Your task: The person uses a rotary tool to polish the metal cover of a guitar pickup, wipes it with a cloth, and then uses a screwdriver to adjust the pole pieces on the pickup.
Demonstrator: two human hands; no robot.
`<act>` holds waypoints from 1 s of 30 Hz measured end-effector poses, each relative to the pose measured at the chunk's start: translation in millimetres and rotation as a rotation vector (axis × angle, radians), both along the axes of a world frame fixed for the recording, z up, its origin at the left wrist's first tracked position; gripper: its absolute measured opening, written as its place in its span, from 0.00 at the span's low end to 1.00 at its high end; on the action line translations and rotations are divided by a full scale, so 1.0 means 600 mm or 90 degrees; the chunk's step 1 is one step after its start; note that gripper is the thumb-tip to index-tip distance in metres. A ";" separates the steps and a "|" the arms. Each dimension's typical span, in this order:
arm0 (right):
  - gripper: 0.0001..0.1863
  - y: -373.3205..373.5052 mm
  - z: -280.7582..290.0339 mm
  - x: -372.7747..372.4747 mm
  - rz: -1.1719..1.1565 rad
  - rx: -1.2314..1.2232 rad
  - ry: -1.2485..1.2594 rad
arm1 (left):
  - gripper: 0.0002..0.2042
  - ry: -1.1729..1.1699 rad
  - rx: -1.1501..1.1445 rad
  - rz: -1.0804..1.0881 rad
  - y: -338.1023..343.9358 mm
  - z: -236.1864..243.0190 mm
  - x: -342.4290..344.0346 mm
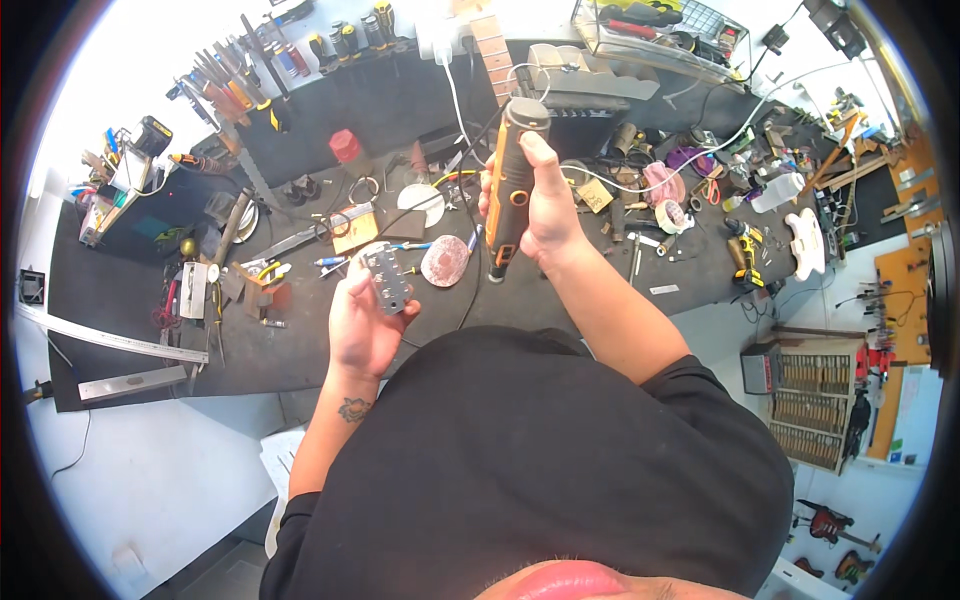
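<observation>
Orange-and-black rotary tool [512, 180]: lower tip dark and blurred, bit not discernible; part of body covered by right hand [545, 205]. Small grey metal plate [388, 280]: lower portion hidden behind fingers of left hand [362, 325]; holes and fittings too small to tell. Counter [300, 350]: near edge covered at middle by black shirt [540, 460]. Tools along far edge of counter [260, 70]: washed out by glare, kinds uncertain. Small parts at right end of counter [700, 190]: tangled, too small to identify.
</observation>
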State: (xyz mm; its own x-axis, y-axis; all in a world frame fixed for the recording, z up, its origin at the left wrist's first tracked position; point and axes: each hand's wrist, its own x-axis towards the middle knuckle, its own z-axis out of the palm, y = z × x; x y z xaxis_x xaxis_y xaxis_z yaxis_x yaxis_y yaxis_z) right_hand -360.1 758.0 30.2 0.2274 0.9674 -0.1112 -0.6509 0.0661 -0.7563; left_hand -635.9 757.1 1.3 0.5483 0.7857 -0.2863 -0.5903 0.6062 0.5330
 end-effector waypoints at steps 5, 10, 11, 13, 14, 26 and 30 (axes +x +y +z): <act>0.28 -0.006 -0.003 -0.002 -0.020 -0.011 -0.030 | 0.18 0.069 -0.008 -0.011 -0.028 -0.018 0.006; 0.14 -0.022 0.029 -0.018 -0.060 0.096 0.071 | 0.19 0.111 -0.005 -0.036 -0.026 -0.042 0.009; 0.14 -0.026 0.037 -0.022 -0.081 0.095 0.132 | 0.20 0.087 0.003 -0.084 -0.022 -0.036 0.007; 0.14 -0.033 0.057 -0.024 -0.094 0.112 0.172 | 0.20 0.235 -0.009 -0.011 -0.029 -0.009 0.030; 0.14 -0.036 0.061 -0.029 -0.090 0.118 0.199 | 0.19 0.219 0.015 -0.029 -0.032 -0.012 0.028; 0.16 -0.023 0.031 -0.077 -0.109 0.068 0.180 | 0.19 0.173 0.082 -0.080 -0.042 0.001 0.033; 0.17 -0.015 0.029 -0.074 -0.115 0.058 0.180 | 0.19 0.171 0.073 -0.091 -0.041 0.011 0.034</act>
